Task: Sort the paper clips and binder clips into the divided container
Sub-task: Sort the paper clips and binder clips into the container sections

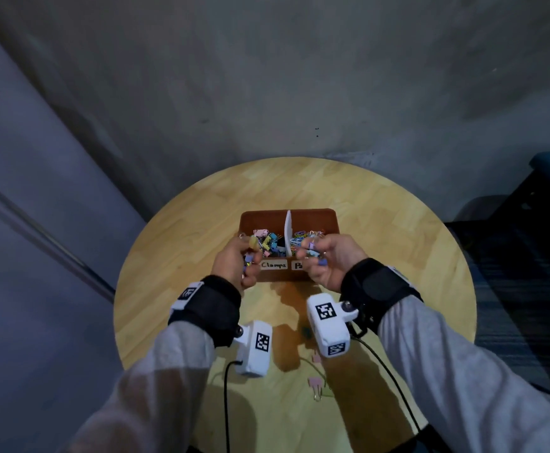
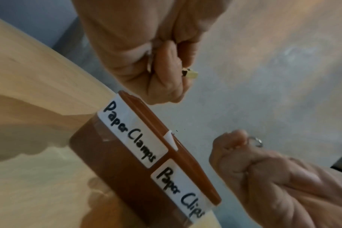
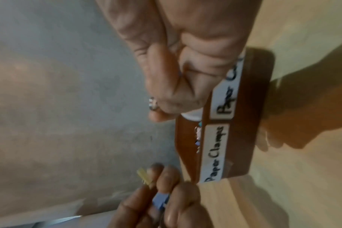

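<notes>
**Both hands full of clips above the divided container**

Head view: a brown divided container point(image 1: 313, 217) sits on a round wooden tabletop point(image 1: 398, 256), with a white divider point(image 1: 288, 232) running front to back. The left compartment holds a heap of coloured binder clips point(image 1: 268, 240); the right one holds a tangle of coloured paper clips point(image 1: 303, 237). The left hand point(image 1: 234, 266) hovers over the container's near left corner, its grip curled round a bunch of binder clips with a yellow binder clip point(image 1: 253, 242) at the fingertips. The right hand point(image 1: 327, 259) hovers over the near right side, fingers curled round several blue and purple clips. A pink binder clip point(image 1: 315, 384) lies on the tabletop close to the person, between the forearms.

Left wrist view: the container's front wall carries two white labels, "Paper Clamps" point(image 2: 131, 134) and "Paper Clips" point(image 2: 182, 194). The left hand's fingers are closed, pinching the yellow binder clip just above the rim. The right hand is a closed fist with a wire loop point(image 2: 256, 141) poking out at the fingertips.

Right wrist view: blurred. The right hand is closed tight above the "Paper Clips" side, with a bit of wire at the fingertips. The left hand pinches the yellow clip and holds a blue binder clip point(image 3: 160, 200) in the palm.
</notes>
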A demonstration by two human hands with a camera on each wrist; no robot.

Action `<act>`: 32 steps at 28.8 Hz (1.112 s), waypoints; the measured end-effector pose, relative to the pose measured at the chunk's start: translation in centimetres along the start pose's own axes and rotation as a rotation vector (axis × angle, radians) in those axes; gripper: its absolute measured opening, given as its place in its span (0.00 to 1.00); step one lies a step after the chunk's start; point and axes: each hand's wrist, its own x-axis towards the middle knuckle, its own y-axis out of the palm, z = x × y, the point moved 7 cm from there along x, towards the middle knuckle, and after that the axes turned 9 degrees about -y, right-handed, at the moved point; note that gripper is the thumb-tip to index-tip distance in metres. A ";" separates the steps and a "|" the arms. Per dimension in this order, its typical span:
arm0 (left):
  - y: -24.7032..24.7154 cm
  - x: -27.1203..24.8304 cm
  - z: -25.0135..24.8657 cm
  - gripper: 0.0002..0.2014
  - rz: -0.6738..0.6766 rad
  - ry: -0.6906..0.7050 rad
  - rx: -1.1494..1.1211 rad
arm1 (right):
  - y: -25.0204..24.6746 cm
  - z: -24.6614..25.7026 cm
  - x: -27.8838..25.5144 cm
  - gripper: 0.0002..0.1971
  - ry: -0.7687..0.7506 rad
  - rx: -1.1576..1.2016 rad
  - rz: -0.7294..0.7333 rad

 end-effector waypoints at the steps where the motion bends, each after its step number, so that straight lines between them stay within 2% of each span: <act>1: 0.3 0.3 -0.6 0.11 0.038 -0.005 -0.020 | 0.8 0.1 0.6 0.11 0.002 0.014 -0.015; 3: 0.8 1.3 -1.4 0.14 0.057 -0.018 -0.020 | 2.3 0.4 1.9 0.12 -0.007 0.013 -0.040; 6: 0.9 3.0 -2.0 0.18 -0.026 -0.080 -0.063 | 3.6 0.6 3.7 0.12 -0.043 0.054 -0.092; 9: 0.7 4.4 -2.2 0.20 -0.122 -0.149 -0.107 | 4.9 0.7 5.0 0.16 -0.067 0.051 -0.029; 14: 1.3 5.4 -2.1 0.32 -0.027 -0.145 -0.059 | 5.5 0.0 5.5 0.28 -0.075 -0.062 0.027; 17: 1.3 4.8 -2.1 0.28 -0.012 -0.067 0.080 | 5.4 -0.1 4.4 0.26 -0.081 -0.196 0.018; 19: 0.8 3.9 -2.6 0.20 -0.090 0.097 0.346 | 5.4 0.6 3.3 0.22 -0.141 -0.289 0.073; 21: 0.5 1.8 -2.7 0.13 -0.180 0.276 0.517 | 4.6 1.6 1.9 0.14 -0.252 -0.464 0.087; 23: 0.6 -0.8 -1.7 0.09 -0.216 0.385 0.634 | 2.6 2.1 0.5 0.09 -0.359 -0.702 0.059; 26: 1.7 -4.1 2.1 0.08 -0.203 0.449 0.944 | -1.1 1.1 -0.9 0.14 -0.472 -1.159 0.086; 29: 3.5 -5.4 8.3 0.11 -0.004 0.318 1.359 | -4.4 -2.0 -1.6 0.22 -0.383 -1.828 0.199; 32: 4.4 -6.9 14.0 0.28 0.199 0.114 1.610 | -6.2 -5.7 -2.4 0.32 -0.311 -2.113 0.443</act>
